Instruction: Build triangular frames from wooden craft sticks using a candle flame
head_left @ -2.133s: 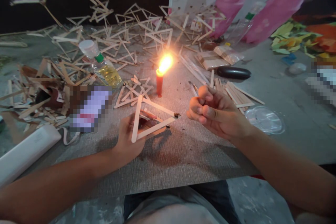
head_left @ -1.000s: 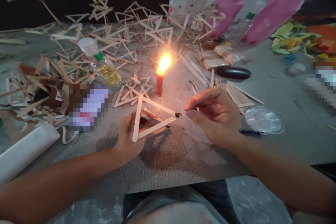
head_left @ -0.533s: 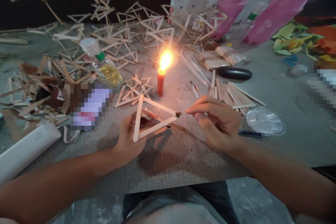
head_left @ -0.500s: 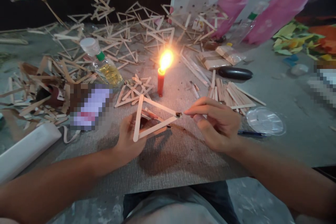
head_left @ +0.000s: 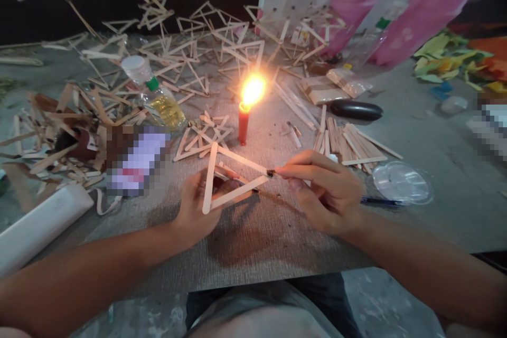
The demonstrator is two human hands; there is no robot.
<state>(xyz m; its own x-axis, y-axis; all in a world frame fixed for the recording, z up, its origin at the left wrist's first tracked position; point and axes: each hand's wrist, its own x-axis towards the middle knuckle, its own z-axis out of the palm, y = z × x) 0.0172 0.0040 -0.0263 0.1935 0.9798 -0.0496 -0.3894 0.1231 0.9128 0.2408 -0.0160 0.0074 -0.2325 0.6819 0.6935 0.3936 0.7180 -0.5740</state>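
Note:
My left hand [head_left: 204, 206] is closed around a triangle of wooden craft sticks [head_left: 240, 193], holding it above the table. The triangle's right corner is dark and looks charred or coated. A second stick with a dark end shows beneath it, by my left fingers. At that dark corner are the fingertips of my right hand [head_left: 327, 190], the index finger stretched to touch it. My right thumb and other fingers are bent, and a small white thing shows at them, too hidden to name. A lit red candle [head_left: 243, 127] stands upright just behind the triangle.
Behind stands a tangle of stick frames [head_left: 194, 53]. To the left are a bottle of yellow liquid [head_left: 166, 108], a blurred phone [head_left: 138, 163] and a white bar [head_left: 47, 227]. Loose sticks [head_left: 336, 137], a dark oval case [head_left: 356, 110] and a clear plastic dish [head_left: 402, 182] lie right.
My right index fingertip has moved slightly left and down onto the dark corner. A small white thing now shows at my right hand. My left hand and the triangle have hardly moved.

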